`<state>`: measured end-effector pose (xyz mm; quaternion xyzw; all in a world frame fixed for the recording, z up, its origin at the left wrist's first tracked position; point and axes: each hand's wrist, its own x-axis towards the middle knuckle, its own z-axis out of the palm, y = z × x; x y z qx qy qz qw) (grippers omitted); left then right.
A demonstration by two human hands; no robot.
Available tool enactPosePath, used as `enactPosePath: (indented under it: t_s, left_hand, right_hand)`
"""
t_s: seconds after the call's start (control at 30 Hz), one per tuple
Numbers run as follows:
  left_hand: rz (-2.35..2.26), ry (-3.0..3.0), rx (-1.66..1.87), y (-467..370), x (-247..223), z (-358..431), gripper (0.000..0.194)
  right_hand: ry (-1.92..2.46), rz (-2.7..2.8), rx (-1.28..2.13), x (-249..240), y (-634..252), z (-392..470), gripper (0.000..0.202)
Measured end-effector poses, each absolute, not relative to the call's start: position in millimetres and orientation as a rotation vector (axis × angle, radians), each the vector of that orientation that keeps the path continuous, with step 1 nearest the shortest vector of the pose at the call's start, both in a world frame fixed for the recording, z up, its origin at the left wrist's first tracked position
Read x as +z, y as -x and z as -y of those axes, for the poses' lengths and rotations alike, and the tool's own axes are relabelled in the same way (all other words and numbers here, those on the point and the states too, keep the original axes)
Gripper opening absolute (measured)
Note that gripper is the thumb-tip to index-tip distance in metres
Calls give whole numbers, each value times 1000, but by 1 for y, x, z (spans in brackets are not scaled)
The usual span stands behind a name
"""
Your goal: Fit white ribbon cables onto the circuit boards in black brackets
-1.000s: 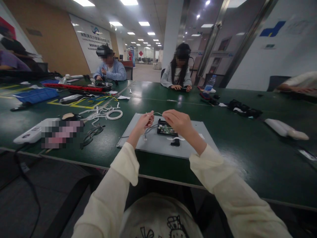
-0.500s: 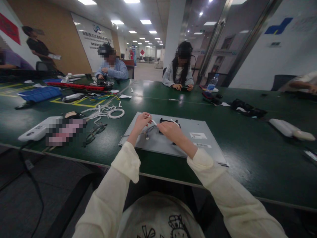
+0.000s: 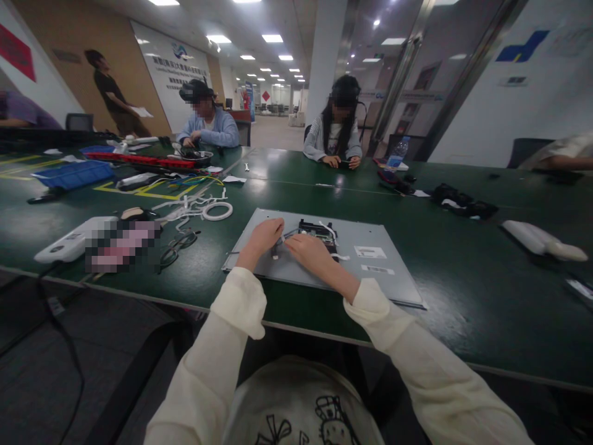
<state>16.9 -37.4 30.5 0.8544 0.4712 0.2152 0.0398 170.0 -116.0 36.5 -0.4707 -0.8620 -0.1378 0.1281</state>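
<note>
A flat grey metal panel [image 3: 365,232] lies on the table in front of me, with a black-framed electronic part [image 3: 316,229] on its middle. My left hand [image 3: 267,235] is closed in a pinch over the panel's left half. Close beside it, my right hand [image 3: 309,250] is closed too, its fingertips nearly meeting the left ones. A thin white strip [image 3: 284,237] shows between the fingers, mostly hidden by them. Just under the hands runs a grey cable [image 3: 275,250]. Another white strip [image 3: 330,231] curves over the electronic part, and two labels are stuck on the panel's right.
Left of the panel are a white ring-shaped roll [image 3: 217,211], loose white strips [image 3: 183,213], glasses [image 3: 178,247] and a white power bank-like box [image 3: 76,240]. A blue tray [image 3: 74,174] stands further back. To the right lies a white long object [image 3: 542,240]. People sit across the table.
My hands have come closer together and slightly lower, so the white strip between them shows less. The right hand has uncovered more of the electronic part. A standing person has moved right.
</note>
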Motion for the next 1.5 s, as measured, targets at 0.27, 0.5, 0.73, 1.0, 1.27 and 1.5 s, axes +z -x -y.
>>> enactPosePath:
  t_s: [0.27, 0.5, 0.73, 1.0, 1.27, 1.5]
  left_hand:
    - [-1415, -2774, 388, -12, 27, 40, 19]
    - [-1502, -2802, 286, -11, 26, 39, 21]
    - [-1663, -2675, 308, -13, 26, 38, 24]
    - [-1764, -2618, 367, -15, 25, 41, 29]
    - [-1214, -2594, 644, 0, 19, 31, 12]
    - [-1100, -2618, 590, 1, 15, 24, 5]
  right_hand:
    - [1335, 2551, -405, 27, -167, 110, 18]
    - [1177, 2677, -320, 26, -165, 109, 21]
    - [1122, 2700, -264, 31, -164, 118, 28]
    - [1163, 2754, -299, 35, -162, 147, 30]
    - [1144, 2685, -171, 33, -171, 161, 26]
    - [1044, 2618, -99, 29, -177, 165, 40]
